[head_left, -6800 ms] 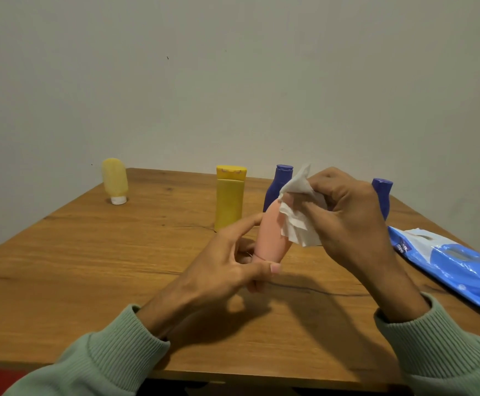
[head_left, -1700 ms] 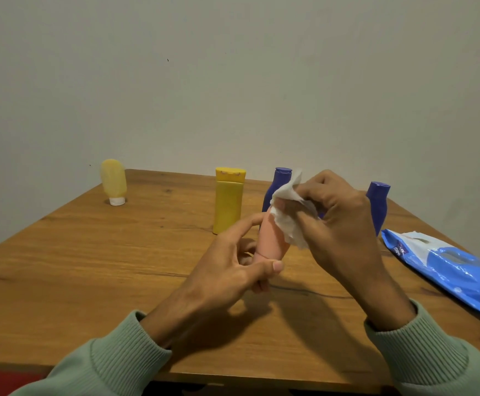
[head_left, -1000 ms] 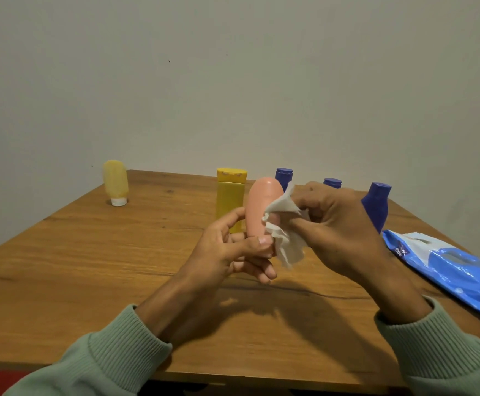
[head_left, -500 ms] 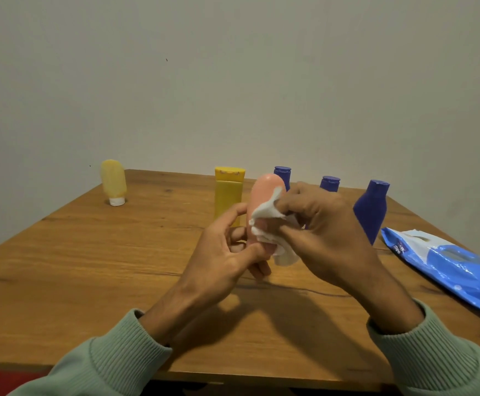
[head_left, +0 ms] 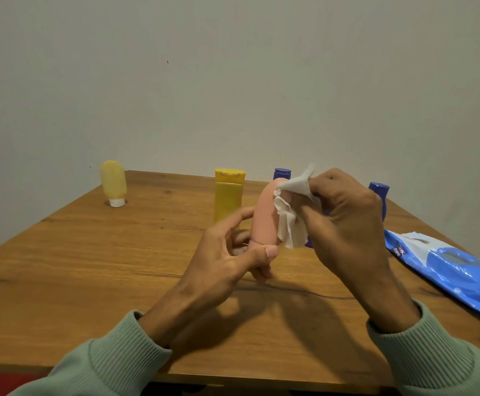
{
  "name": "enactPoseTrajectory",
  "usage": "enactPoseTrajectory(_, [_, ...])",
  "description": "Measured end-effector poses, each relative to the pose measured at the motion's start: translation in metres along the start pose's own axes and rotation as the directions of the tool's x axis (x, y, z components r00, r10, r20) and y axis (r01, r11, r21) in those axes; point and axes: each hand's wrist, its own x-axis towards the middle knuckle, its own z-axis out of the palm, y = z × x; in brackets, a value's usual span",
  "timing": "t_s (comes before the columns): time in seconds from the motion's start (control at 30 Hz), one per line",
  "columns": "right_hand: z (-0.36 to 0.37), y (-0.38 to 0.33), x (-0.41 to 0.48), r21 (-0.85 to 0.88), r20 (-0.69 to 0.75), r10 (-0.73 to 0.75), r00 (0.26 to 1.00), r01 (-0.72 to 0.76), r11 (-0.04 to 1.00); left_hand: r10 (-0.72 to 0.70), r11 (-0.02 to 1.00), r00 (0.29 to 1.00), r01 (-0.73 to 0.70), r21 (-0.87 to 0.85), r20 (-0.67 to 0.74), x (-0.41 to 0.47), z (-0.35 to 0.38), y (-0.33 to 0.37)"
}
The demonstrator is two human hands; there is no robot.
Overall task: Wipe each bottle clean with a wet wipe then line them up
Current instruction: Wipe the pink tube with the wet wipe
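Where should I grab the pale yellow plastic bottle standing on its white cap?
Take the pale yellow rounded plastic bottle by its wide middle, probably from the near side, fingers on both flanks. It stands upright on its small white cap on the wooden table, so a push near the top could tip it. Nothing stands close beside it.

A plain pale wall (head_left: 233, 81) is seen behind a wooden bench (head_left: 76, 267). Soft shadows are thrown on the wood. A red strip (head_left: 1, 380) is seen below its near edge.
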Motion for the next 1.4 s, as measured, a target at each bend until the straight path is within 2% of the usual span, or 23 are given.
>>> enactPoseTrajectory(0.1, [-0.001, -0.004, 0.0, 0.056, 0.103, 0.086, 0.991, -0.092, 0.994, -0.019, 0.994, 0.999, 0.015, -0.113, -0.032, 0.001, -0.001, 0.002])
enactPoseTrajectory(0.2, [-0.006, -0.004, 0.003, 0.137, 0.298, 0.12, 0.947, -0.167, 0.976, -0.063, 0.976, 0.997, 0.052, -0.212, -0.042, 0.003, -0.004, 0.003])
enactPoseTrajectory(0.27, [-0.011, -0.002, 0.006, 0.194, 0.362, 0.131, 0.923, -0.212, 0.958, -0.091, 0.964, 0.996, 0.083, -0.253, -0.023, 0.003, -0.005, 0.003])
enactPoseTrajectory(0.37, [-0.015, -0.001, 0.009, 0.283, 0.263, 0.179, 0.948, -0.253, 0.925, -0.117, 0.956, 0.992, 0.124, -0.265, 0.044, 0.002, -0.004, 0.004])
enactPoseTrajectory(0.47, [-0.016, 0.003, 0.01, 0.319, 0.134, 0.245, 0.96, -0.276, 0.907, -0.12, 0.971, 0.986, 0.142, -0.193, 0.119, -0.001, -0.002, 0.005])
enactPoseTrajectory(0.67, [-0.012, 0.007, 0.007, 0.226, 0.066, 0.202, 0.977, -0.212, 0.951, -0.089, 0.996, 0.987, 0.092, -0.018, 0.131, -0.005, 0.003, 0.004])
enactPoseTrajectory(0.87, [-0.002, 0.0, 0.001, 0.103, 0.175, 0.11, 0.978, -0.129, 0.986, -0.07, 0.997, 0.995, 0.072, -0.037, 0.067, -0.004, 0.004, 0.004])
enactPoseTrajectory(1.03, [-0.001, -0.008, -0.001, 0.048, 0.286, 0.108, 0.952, -0.127, 0.991, -0.08, 0.99, 0.997, 0.081, -0.112, 0.009, -0.001, 0.003, 0.005])
enactPoseTrajectory(1.1, [-0.004, -0.008, 0.0, 0.081, 0.367, 0.145, 0.919, -0.187, 0.979, -0.089, 0.984, 0.996, 0.087, -0.155, -0.009, 0.0, 0.002, 0.005])
enactPoseTrajectory(1.23, [-0.016, -0.002, 0.007, 0.119, 0.564, 0.186, 0.805, -0.302, 0.946, -0.14, 0.959, 0.989, 0.124, -0.254, -0.044, 0.003, -0.002, 0.008])
enactPoseTrajectory(1.3, [-0.023, 0.002, 0.01, 0.091, 0.573, 0.204, 0.794, -0.309, 0.947, -0.169, 0.919, 0.985, 0.148, -0.365, -0.024, 0.005, -0.005, 0.008])
enactPoseTrajectory(1.4, [-0.031, 0.007, 0.014, 0.159, 0.484, 0.238, 0.842, -0.352, 0.922, -0.197, 0.859, 0.98, 0.177, -0.481, 0.009, 0.007, -0.006, 0.01])
